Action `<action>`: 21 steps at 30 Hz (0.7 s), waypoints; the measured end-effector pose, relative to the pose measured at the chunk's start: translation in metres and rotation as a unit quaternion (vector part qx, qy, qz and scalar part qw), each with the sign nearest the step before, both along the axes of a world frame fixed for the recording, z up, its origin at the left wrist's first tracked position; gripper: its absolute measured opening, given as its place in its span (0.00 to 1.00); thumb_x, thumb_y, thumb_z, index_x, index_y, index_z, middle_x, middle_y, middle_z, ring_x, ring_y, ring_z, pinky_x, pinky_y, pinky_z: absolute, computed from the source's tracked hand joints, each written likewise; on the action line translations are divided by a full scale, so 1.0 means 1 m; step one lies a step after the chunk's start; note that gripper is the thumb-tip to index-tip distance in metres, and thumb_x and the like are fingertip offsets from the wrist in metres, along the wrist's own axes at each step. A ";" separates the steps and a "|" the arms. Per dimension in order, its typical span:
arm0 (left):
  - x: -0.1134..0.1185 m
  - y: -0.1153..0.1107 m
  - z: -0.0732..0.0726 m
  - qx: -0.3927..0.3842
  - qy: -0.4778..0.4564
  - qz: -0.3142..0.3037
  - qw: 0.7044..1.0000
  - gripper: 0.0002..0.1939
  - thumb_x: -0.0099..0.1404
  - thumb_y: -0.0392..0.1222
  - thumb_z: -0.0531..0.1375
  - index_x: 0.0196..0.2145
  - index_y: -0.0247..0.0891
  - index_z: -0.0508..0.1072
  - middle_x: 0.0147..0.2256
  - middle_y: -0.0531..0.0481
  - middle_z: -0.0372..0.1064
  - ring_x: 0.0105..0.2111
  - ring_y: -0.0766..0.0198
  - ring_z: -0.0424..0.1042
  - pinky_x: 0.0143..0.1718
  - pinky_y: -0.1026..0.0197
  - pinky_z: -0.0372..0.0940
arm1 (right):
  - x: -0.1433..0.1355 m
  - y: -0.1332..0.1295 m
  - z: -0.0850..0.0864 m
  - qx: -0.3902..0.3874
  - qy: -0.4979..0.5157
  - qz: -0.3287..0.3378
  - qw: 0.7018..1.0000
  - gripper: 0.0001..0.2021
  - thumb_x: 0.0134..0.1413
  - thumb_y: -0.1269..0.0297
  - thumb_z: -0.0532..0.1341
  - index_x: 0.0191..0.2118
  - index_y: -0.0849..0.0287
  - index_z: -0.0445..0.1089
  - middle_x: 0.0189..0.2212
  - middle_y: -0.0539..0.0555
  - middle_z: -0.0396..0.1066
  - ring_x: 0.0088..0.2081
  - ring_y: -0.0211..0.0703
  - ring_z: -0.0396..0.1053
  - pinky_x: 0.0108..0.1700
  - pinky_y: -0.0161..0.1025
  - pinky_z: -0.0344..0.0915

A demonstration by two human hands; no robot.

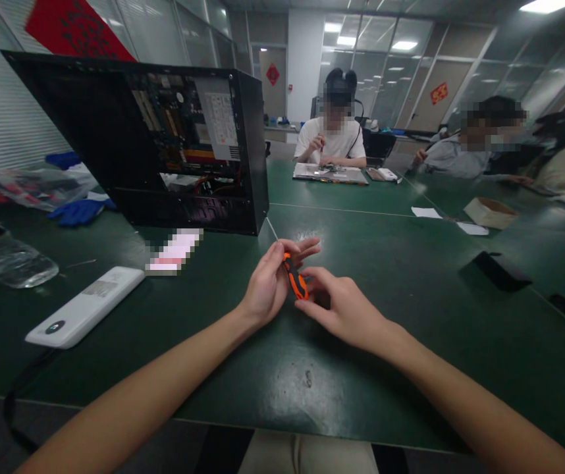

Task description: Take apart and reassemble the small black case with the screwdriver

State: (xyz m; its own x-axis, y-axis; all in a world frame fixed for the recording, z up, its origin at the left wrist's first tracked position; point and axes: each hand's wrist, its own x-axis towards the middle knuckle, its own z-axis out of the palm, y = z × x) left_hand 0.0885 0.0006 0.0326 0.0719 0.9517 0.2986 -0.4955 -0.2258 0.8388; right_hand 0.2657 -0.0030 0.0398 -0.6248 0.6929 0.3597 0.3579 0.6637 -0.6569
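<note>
A screwdriver with an orange and black handle is in front of me above the table, its thin shaft slanting up and left toward the computer case. My left hand grips it between the thumb and the fingers, with some fingers stretched out behind. At the lower end of the handle, the thumb and fingers of my right hand close around it; part of those fingers is hidden. Beyond my hands to the left stands a black computer case, its side open on boards, cables and a silver power supply.
On the left lie a white power bank, a water bottle, a blurred-out pink card and blue gloves. A black object and an open box are at right. Across the green table other people sit working.
</note>
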 end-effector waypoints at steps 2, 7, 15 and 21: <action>-0.004 0.002 0.002 0.014 0.004 0.003 1.000 0.15 0.77 0.55 0.53 0.40 0.42 0.68 0.60 0.46 0.74 0.59 0.50 0.74 0.58 0.44 0.69 | -0.008 0.003 0.005 -0.026 0.043 -0.010 0.999 0.17 0.64 0.64 0.64 0.57 0.57 0.69 0.38 0.51 0.80 0.33 0.40 0.75 0.38 0.39 0.72; -0.017 0.017 -0.009 0.093 0.198 0.084 0.972 0.20 0.76 0.57 0.55 0.47 0.40 0.77 0.60 0.41 0.73 0.62 0.49 0.70 0.62 0.48 0.64 | 0.020 0.027 0.015 -0.027 0.230 -0.091 0.969 0.12 0.63 0.59 0.66 0.50 0.56 0.77 0.41 0.52 0.79 0.38 0.41 0.76 0.40 0.39 0.74; 0.001 0.011 -0.035 0.128 0.505 0.061 0.851 0.23 0.65 0.48 0.68 0.55 0.39 0.75 0.52 0.42 0.76 0.52 0.49 0.75 0.57 0.47 0.68 | 0.066 0.043 0.019 0.108 0.429 -0.226 0.868 0.13 0.67 0.50 0.64 0.42 0.56 0.75 0.38 0.52 0.75 0.34 0.40 0.76 0.30 0.37 0.74; 0.009 0.007 -0.038 0.160 0.540 0.047 0.825 0.19 0.64 0.46 0.69 0.52 0.41 0.76 0.54 0.43 0.74 0.55 0.48 0.73 0.59 0.46 0.65 | 0.056 0.025 0.018 0.178 0.343 -0.188 0.903 0.12 0.70 0.52 0.60 0.45 0.55 0.72 0.28 0.49 0.73 0.27 0.39 0.73 0.25 0.36 0.72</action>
